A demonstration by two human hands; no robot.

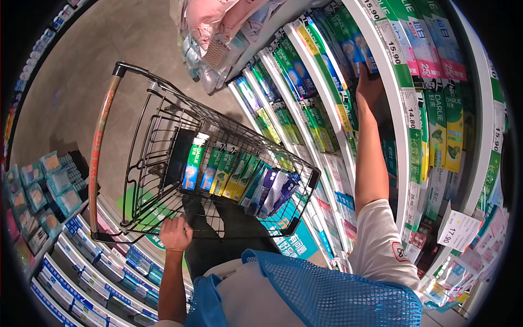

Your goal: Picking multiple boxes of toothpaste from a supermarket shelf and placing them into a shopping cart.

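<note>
My left hand is closed around the near top rim of a black wire shopping cart. Inside the cart, several Darlie toothpaste boxes stand in a row, green with blue or yellow. Purple-and-white boxes lean at the row's far end. My right hand reaches deep into a shelf on the right. Its fingers touch green-and-blue Darlie boxes there; shadow and the shelf hide whether it grips one.
White shelf edges with price tags run close beside my right arm. Packs in pink wrapping hang at the shelf end. Another stocked shelf is at lower left, below a rack of small packets. The cart's handle points left over grey floor.
</note>
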